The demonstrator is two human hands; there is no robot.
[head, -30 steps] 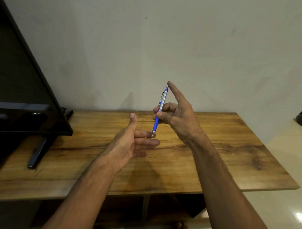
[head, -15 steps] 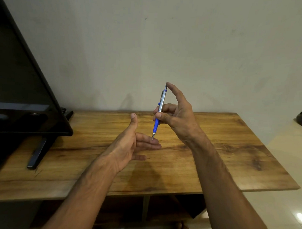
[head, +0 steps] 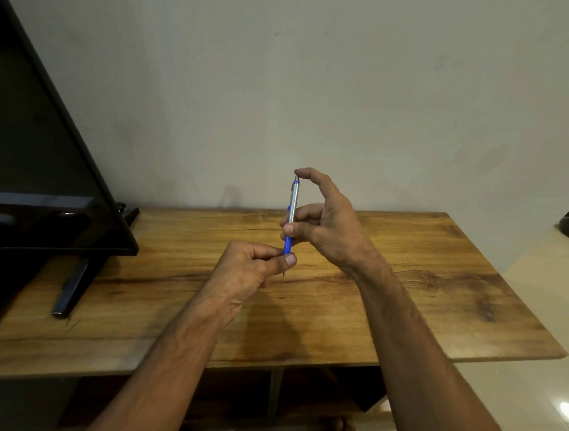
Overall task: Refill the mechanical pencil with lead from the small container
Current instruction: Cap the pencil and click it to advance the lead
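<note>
Currently the mechanical pencil (head: 292,212) is held nearly upright above the table (head: 435,285), clear of the wood, with the button end up and the tip down, and the top is leaned only slightly to the right. It is gripped at both ends. The barrel is pinched by the right hand (head: 328,226) between thumb and a curled finger, where silver meets blue, and the right index finger (head: 307,174) is hooked over the top, on or just at the button. The left hand (head: 249,269) is curled below, and the bottom of the blue grip is pinched under its thumb (head: 289,259). A thin dark point (head: 284,276) is seen sticking out beneath that thumb; whether it is the metal sleeve or lead cannot be told. The small container is not seen in view. The left hand is judged nearer to the working end, so anything done at the tip is expected from below, straight along the pencil's axis, while the button is worked from above. Any sideways load there is judged likely to snap lead.
</note>
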